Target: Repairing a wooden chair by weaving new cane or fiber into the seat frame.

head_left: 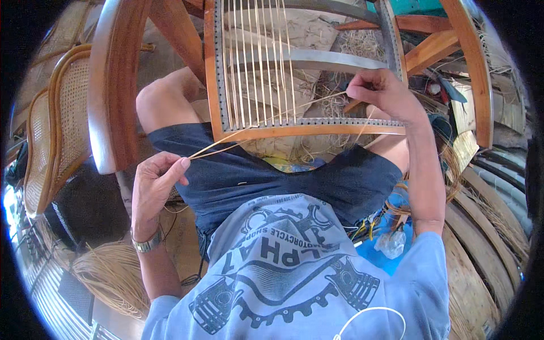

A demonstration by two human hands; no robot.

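A strand of cane (309, 104) stretches slantwise between my two hands, above the near rail of a wooden chair frame (317, 131). My left hand (158, 181), at the left above my thigh, pinches the cane where it doubles into a loop between thumb and forefinger. Farther off and to the right, my right hand (377, 93) pinches the strand over the frame's open middle. Small holes line the frame's inner edge. Several parallel cane strands (258, 68) run from the near rail toward the far side, on the frame's left half.
A chair with a woven cane panel (65, 96) stands at the left. Below it lies a coil of cane (110, 275). Wooden legs (122, 85) rise beside the frame. Wood planks (476, 226) and a blue item with a clear plastic bag (391, 243) are at the right.
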